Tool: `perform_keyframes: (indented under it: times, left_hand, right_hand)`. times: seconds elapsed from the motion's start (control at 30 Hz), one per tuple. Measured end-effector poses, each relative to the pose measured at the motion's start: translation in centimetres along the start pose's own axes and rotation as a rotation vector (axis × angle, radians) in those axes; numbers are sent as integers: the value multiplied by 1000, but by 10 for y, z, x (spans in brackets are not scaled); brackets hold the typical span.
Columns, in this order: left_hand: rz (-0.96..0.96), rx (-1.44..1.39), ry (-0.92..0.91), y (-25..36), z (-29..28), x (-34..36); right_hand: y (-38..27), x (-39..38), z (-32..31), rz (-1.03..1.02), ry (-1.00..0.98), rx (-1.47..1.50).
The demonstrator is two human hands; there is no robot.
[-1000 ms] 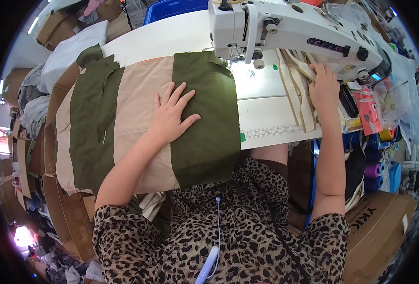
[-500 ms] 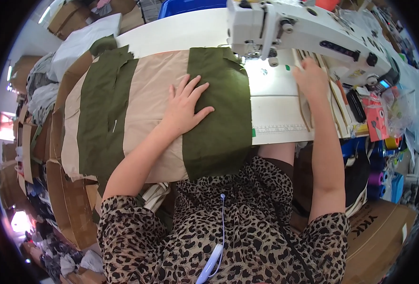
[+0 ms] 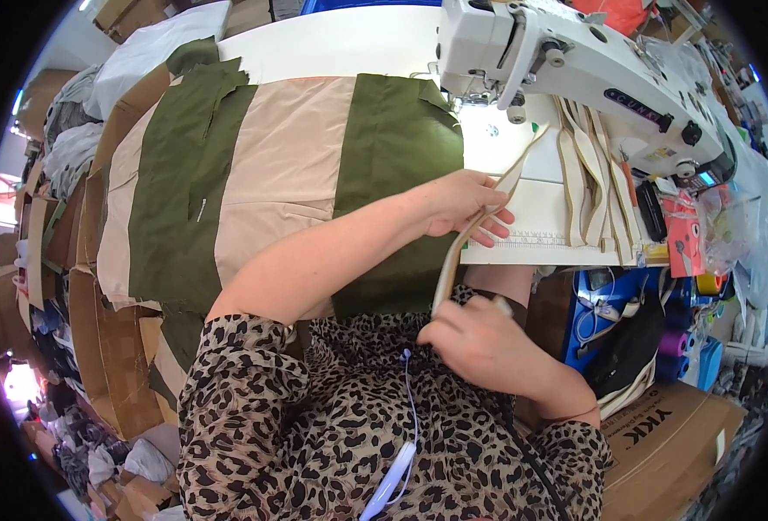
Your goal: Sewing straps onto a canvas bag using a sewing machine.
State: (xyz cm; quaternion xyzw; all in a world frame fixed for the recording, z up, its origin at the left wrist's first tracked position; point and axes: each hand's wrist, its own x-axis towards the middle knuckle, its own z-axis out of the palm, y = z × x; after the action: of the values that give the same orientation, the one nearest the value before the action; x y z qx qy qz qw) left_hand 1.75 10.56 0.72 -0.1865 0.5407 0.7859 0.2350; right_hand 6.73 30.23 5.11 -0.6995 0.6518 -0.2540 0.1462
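A long cream strip with a brown edge (image 3: 453,260), like a tape or zipper tape, stretches between my hands over the table's front edge. My left hand (image 3: 466,207) holds it between thumb and fingers, the other fingers loosely spread. Nearer my body, my right hand (image 3: 484,346) is closed on the strip's lower part, slightly blurred. The strip's far end reaches toward the sewing machine (image 3: 566,61). Under my left forearm lies a panel of green and beige striped cloth (image 3: 284,130), its right edge beside the needle area.
Several similar cream strips (image 3: 588,174) lie on the white table (image 3: 315,42) right of the needle. A black case (image 3: 650,211) and a pink card (image 3: 684,233) are at the right edge. Cardboard boxes (image 3: 675,443) stand on both sides, with thread spools at right.
My right hand has come back from the strips at the right toward my body, bringing one strip. My left hand has left the striped cloth and moved right to grip that strip.
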Motion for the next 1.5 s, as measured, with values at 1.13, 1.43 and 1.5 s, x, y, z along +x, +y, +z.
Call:
perform_keyframes:
  times: [1.13,1.43,1.5]
  left_hand:
    - [312,1039,284,42,-84,-52]
    - [920,1773,363,9,-79,-28]
    - [883,1760,373,4,-68,-28]
  right_hand:
    - [82,-12,49,188,512,-228]
    - [78,0,56,212,382,-370]
    - [79,1,58,230,413,-397]
